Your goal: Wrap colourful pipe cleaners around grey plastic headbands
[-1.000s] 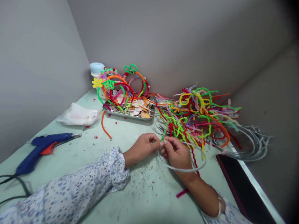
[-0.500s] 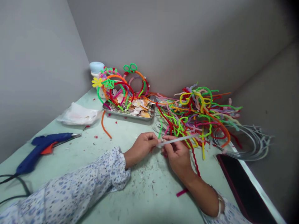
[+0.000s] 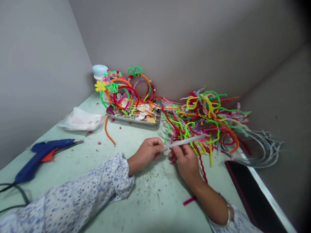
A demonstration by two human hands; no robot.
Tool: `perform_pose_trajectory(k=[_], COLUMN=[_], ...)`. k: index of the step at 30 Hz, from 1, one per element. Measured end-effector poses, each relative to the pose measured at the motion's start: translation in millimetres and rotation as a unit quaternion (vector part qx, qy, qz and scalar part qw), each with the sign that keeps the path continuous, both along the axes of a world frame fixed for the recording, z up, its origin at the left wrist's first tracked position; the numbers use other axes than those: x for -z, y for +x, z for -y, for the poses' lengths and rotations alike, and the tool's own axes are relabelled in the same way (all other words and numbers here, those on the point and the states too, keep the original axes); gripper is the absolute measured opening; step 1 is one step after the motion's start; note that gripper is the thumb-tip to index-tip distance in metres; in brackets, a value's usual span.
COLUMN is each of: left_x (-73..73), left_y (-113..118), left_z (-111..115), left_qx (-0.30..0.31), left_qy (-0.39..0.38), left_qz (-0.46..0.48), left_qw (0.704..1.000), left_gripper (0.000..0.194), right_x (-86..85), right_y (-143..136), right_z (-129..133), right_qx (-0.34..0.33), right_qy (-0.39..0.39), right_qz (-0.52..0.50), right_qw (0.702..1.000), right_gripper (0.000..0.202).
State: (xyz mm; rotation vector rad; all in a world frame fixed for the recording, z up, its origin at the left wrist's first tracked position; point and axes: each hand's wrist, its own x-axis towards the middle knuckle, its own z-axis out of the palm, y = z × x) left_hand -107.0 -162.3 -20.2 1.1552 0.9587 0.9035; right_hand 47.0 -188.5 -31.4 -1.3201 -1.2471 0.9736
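A translucent whitish glue stick (image 3: 190, 140) slants up to the right between my hands, its far end free above the pile. My left hand (image 3: 148, 151) pinches it at the near left tip, thumb and index pressed together. Just right of that, my right hand (image 3: 186, 161) has its thumb and fingers closed on the stick; the other fingers curl under and are partly hidden. A small bit of pink (image 3: 172, 162) shows below the right fingertips. Behind the hands lies a heap of coloured pipe cleaners (image 3: 201, 113).
A blue glue gun (image 3: 43, 155) lies at left with its cord. A metal tray (image 3: 131, 120) holds shells, with pipe-cleaner headbands (image 3: 126, 90) over it. A plastic bag (image 3: 81, 119), coiled wire (image 3: 257, 149), a phone (image 3: 252, 194) and a magenta strip (image 3: 189, 201) lie around.
The glue stick's free end has tilted slightly upward and drawn a little left. My right fingers have shifted slightly on it; both hands stay in nearly the same place.
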Motion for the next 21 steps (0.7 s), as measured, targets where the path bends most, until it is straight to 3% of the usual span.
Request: perform_pose_trajectory(k=[10, 21], left_x=[-3.8, -0.7], left_y=[-0.3, 0.0], left_z=[1.9, 0.1], left_qx=[0.030, 0.010], left_qy=[0.038, -0.003], left_qz=[-0.030, -0.030], left_qw=[0.998, 0.999], left_gripper=[0.028, 0.019], right_x=[-1.8, 1.2], right_y=[0.4, -2.6], right_z=[-2.6, -0.5], right_qx=[-0.006, -0.032], right_qy=[0.001, 0.020], right_qz=[-0.014, -0.028], right_qw=[1.000, 0.999], right_gripper=[0.030, 0.026])
